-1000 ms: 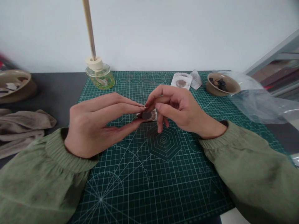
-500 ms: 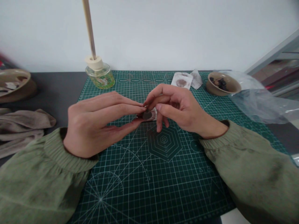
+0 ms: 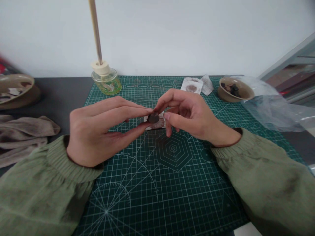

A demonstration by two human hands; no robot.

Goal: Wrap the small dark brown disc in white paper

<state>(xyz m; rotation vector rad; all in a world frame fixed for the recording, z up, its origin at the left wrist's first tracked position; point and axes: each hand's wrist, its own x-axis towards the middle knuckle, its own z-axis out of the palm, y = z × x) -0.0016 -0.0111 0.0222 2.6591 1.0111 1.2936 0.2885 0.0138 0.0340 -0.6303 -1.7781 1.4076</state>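
The dark round disc [image 3: 154, 118] now sits a little higher and more exposed than in the earlier view, pinched between the left hand's [image 3: 98, 132] thumb and fingertips. The right hand [image 3: 190, 114] stays close, its curled fingers [image 3: 159, 106] meeting the disc's upper edge, though the overlap makes it hard to tell whether they grip it. A pale paper strip [image 3: 155, 124] lies just beneath, on a green cutting mat [image 3: 172, 154].

Farther off on the mat are a brown-stained paper square [image 3: 192, 85] and crumpled paper [image 3: 207, 85]. A ceramic bowl [image 3: 235, 89] holds dark pieces [image 3: 231, 88], and a shallow dish [image 3: 14, 88] on the worktop [image 3: 61, 95] holds pale and dark scraps. A glass jar [image 3: 106, 87] contains yellow-green liquid, with a thin rod [image 3: 95, 32] rising from it.
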